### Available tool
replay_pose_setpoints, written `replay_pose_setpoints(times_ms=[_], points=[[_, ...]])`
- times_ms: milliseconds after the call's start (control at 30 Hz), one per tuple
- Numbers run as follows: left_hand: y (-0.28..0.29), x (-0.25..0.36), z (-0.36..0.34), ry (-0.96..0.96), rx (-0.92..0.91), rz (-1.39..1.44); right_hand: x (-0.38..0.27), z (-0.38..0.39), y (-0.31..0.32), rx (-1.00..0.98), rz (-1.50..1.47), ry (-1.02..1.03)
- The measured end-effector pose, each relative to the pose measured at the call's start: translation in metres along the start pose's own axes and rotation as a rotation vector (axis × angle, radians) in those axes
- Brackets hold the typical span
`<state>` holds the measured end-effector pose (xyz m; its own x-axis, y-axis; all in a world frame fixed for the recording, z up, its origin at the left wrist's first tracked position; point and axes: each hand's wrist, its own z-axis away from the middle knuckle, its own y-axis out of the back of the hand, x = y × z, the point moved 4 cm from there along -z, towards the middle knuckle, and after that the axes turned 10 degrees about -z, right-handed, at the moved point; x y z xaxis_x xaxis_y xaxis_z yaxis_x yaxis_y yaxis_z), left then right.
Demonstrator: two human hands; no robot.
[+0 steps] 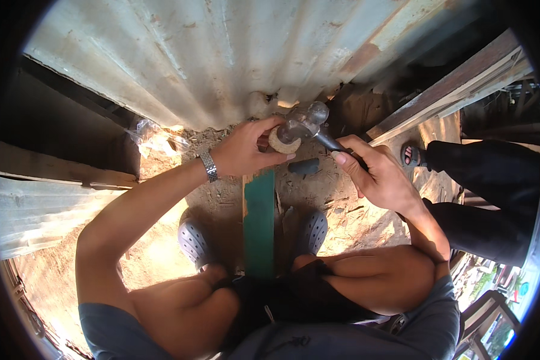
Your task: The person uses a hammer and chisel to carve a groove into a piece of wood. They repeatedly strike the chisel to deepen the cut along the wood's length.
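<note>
My left hand (252, 147), with a metal watch on the wrist, grips a curved, speckled tan piece (282, 143) in its fingers. My right hand (372, 168) is closed around the dark handle of a hammer (309, 120) with a rounded metal head. The head is just over the tan piece; whether they touch, and what lies under the head, I cannot tell. Below both hands a green-painted plank (258, 222) runs lengthwise between my feet, its left edge chipped to bare wood.
A corrugated metal sheet (222, 48) stands ahead. A wooden beam (438, 78) slants at the right. Another person's dark-clad legs (480, 174) and sandalled foot are close on the right. Crumpled plastic (156, 138) and a dark block (303, 166) lie on the dirt ground.
</note>
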<state>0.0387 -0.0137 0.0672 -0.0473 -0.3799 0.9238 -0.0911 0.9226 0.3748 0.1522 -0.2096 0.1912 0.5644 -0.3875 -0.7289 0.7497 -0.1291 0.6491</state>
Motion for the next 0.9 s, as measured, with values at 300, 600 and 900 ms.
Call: replay_pose_setpoints(times_ms=[300, 600, 900], points=[[-0.001, 0.0, -0.005, 0.036, -0.098, -0.056, -0.016, -0.001, -0.01, -0.033, 0.005, -0.082], [-0.005, 0.005, -0.008, -0.01, -0.085, -0.217, -0.008, -0.001, -0.015, -0.086, 0.003, -0.078], [0.0, 0.016, 0.001, 0.028, -0.141, -0.382, -0.014, -0.003, -0.016, -0.002, -0.05, 0.06]])
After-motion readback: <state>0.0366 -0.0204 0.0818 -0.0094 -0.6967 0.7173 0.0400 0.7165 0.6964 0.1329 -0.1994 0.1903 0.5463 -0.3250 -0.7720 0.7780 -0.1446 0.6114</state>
